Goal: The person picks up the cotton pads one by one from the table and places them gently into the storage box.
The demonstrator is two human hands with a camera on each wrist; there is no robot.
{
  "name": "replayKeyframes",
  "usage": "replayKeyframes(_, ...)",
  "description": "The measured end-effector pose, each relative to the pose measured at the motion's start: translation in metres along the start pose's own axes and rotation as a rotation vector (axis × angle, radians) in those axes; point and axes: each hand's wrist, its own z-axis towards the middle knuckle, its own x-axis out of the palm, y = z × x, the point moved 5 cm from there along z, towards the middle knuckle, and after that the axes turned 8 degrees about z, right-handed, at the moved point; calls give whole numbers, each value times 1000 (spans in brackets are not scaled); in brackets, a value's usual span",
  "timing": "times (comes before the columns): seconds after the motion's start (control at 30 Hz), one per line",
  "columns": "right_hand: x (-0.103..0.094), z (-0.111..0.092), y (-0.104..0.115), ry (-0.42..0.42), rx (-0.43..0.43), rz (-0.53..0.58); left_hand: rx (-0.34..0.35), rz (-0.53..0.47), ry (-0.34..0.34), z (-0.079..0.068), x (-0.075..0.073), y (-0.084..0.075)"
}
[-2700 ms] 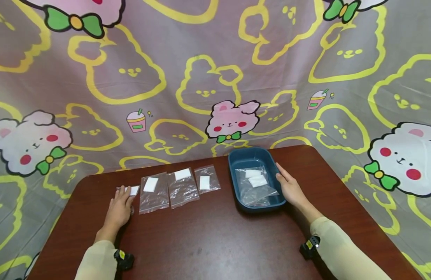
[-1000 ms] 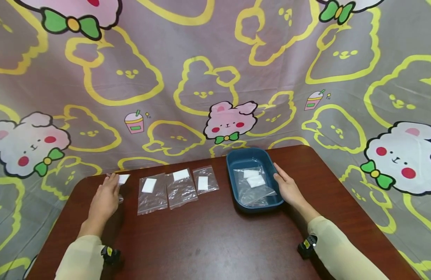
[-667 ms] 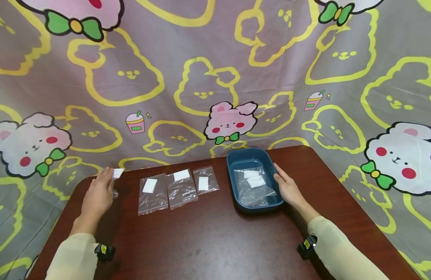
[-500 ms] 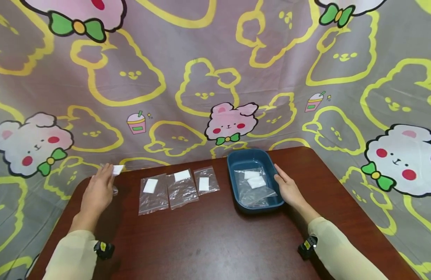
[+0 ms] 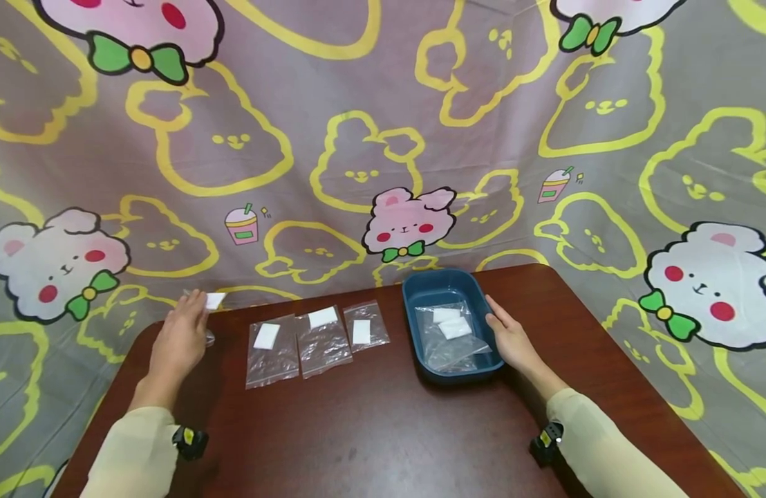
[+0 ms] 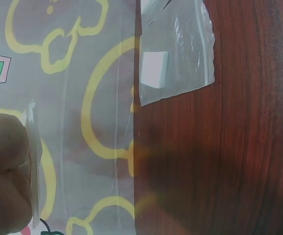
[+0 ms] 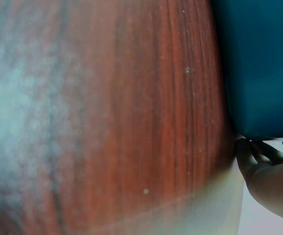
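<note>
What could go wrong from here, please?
The clear plastic bag with a white rectangle might slip from the left grip behind the brown wooden table, since it is near the far edge. If the right grip pushes the blue rectangular tub, which it touches, the tub might slide into the three flat clear bags beside it.

Passage along near table [image 5: 352,436]; three flat bags [image 5: 325,348], then tub wall [image 5: 443,286], between left hand [image 5: 179,341] and right hand [image 5: 514,344].
</note>
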Motion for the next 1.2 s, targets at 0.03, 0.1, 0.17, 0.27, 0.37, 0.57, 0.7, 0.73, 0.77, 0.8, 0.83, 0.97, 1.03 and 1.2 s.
replayKeyframes(0.03, 0, 0, 1, -1, -3, 0, 3, -1, 0, 1, 1, -1)
replayKeyframes(0.1, -1, 0, 1, -3, -5, 0, 12, -6, -7, 2, 3, -3)
replayKeyframes(0.17, -1, 0, 2, -3, -5, 0, 20, -9, -15, 4, 5, -5)
replayKeyframes(0.27, -2, 1, 2, -8, 0, -2, 26, -14, -18, 7, 9, -10)
replayKeyframes(0.37, -2, 1, 3, -16, -4, -4, 23, -14, 6, 11, 13, -16)
replayKeyframes(0.57, -2, -1, 3, -24, -21, -1, 34, -30, 22, 19, 20, -34)
replayKeyframes(0.7, 0, -2, 3, -11, -16, 5, 49, -41, 12, 23, 24, -45)
replayKeyframes(0.73, 0, -2, 2, -8, -15, 4, 50, -42, 11, 24, 26, -47)
replayKeyframes(0.77, 0, -2, 2, -8, -15, 4, 51, -42, 8, 25, 27, -49)
replayKeyframes(0.8, 1, -2, 3, -9, -16, 4, 52, -44, 10, 26, 28, -51)
replayKeyframes(0.83, 0, -2, 3, -12, -19, 1, 56, -46, 11, 27, 29, -53)
replayKeyframes(0.97, 0, -2, 4, -15, -23, 2, 60, -45, 25, 31, 32, -61)
replayKeyframes(1.03, 0, -2, 3, -14, -23, 2, 67, -38, 29, 33, 33, -65)
replayKeyframes(1.2, 0, -2, 3, -14, -21, 3, 75, -36, 40, 37, 36, -75)
